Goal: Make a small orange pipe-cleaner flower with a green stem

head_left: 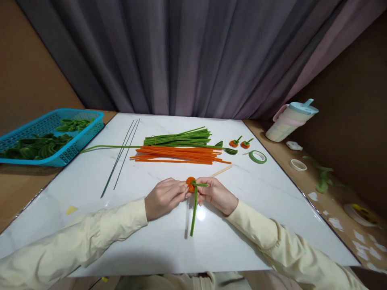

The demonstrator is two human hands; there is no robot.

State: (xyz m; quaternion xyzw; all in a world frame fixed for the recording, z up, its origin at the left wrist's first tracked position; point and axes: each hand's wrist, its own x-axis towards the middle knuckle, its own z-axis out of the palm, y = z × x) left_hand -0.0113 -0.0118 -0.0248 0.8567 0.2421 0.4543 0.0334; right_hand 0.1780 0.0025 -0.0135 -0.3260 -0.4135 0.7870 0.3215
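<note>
Close to the table's front, my left hand [168, 196] pinches the left edge of a small orange pipe-cleaner pumpkin [190, 184]. My right hand [216, 194] is closed at its other side, with fingers on a green pipe cleaner [194, 213] fixed to the pumpkin. One end of this green piece points right across my fingers, while the longer end hangs down toward me. Beyond my hands lie a bundle of orange pipe cleaners [178, 155] and a bundle of green pipe cleaners [178, 137]. Two finished-looking orange pumpkins with green stems [234, 143] rest at the back right.
A blue basket [65, 155] holding green leaf shapes stands at left. Thin dark wires [119, 161] lie near it. Green tape [258, 157], a wooden stick [221, 171] and a white tape roll [298, 165] are to the right, and a tumbler [288, 121] stands behind.
</note>
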